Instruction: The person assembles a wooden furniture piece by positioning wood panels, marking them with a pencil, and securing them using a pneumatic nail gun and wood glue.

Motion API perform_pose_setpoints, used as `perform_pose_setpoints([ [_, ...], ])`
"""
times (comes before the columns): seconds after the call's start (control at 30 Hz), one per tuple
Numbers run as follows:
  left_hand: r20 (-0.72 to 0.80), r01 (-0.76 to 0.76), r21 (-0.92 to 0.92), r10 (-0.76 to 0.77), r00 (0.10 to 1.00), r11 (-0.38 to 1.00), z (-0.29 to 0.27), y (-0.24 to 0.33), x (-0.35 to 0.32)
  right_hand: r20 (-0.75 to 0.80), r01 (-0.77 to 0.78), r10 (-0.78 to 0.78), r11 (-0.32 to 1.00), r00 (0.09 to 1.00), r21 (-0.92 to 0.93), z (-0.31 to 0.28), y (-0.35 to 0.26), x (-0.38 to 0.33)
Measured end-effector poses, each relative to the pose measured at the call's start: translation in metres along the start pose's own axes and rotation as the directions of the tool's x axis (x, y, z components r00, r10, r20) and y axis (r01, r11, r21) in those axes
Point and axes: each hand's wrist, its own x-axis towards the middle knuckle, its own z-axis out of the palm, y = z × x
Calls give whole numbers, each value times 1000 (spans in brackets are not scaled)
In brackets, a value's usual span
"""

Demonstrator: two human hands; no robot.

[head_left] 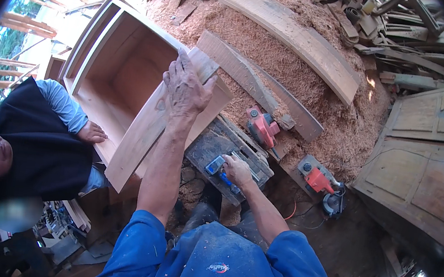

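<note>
My left hand [188, 90] lies across a long, pale wooden board [141, 129], fingers over one edge and thumb by the other. This board rests slantwise against an open-fronted wooden cabinet [131, 68], tipped on its side. My right hand [237, 171] is closed around a blue tool [215, 165] on a dark, worn workbench [204, 146]. The fingers hide much of that tool, so its exact kind is unclear. At the left a co-worker in dark clothing rests a hand [93, 132] on the cabinet's edge.
Two red power tools, a planer [261, 126] and another corded machine [320, 181], sit right of the bench. Wood shavings [308, 55] cover the ground beyond, with a curved plank [294, 34] on top. A panelled wooden door [422, 156] leans at the right; cords trail below.
</note>
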Motion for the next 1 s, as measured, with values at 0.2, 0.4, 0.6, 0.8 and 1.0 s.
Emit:
perform_pose_setpoints([
  [0.2,-51,109,-115,-116,992,987,-1,-2,-6,177,-114,146,977,973,-178,13,-5,-3],
  [0.4,34,135,-125,-131,991,983,-11,-2,0,294,-157,273,918,916,-364,86,20,-28],
  [0.6,86,98,-99,-90,992,990,-10,-5,2,225,-224,322,900,920,-374,107,21,-26],
  [0.8,14,52,-99,-51,999,994,-9,-6,3,124,-358,413,878,902,-316,127,36,-25],
  [1.0,-14,11,-64,-11,1000,998,-2,-6,2,33,-399,420,880,907,-257,123,30,-24],
])
